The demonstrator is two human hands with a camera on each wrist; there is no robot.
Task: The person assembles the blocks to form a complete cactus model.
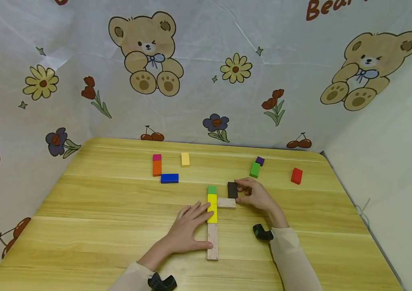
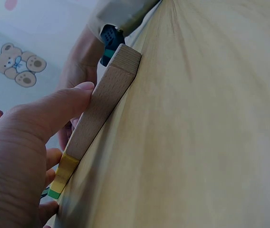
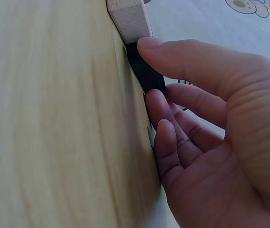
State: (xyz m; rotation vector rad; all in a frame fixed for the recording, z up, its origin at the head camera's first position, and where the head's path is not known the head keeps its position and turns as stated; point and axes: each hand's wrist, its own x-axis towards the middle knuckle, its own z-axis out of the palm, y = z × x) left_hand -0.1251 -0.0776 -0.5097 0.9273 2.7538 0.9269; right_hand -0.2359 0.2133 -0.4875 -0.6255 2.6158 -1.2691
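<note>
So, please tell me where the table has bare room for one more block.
The table is bare left of the orange block and left hand. It is also bare right of the red block and right sleeve. The middle is crowded: the right hand holds the black block beside other blocks.

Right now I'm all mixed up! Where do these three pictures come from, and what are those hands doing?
There's no robot here, just a person's two bare hands. The widest picture comes from a camera worn on the head, looking forward and down. The other two come from cameras worn on the wrists, so each hand looks huge. On the wood-grain table lie blocks; farther back are a red block, a blue block, an orange block and others. The right hand pinches a black block. The left hand grips nothing: its fingers touch a bright yellow block, and its thumb touches a long plain wooden block.
</note>
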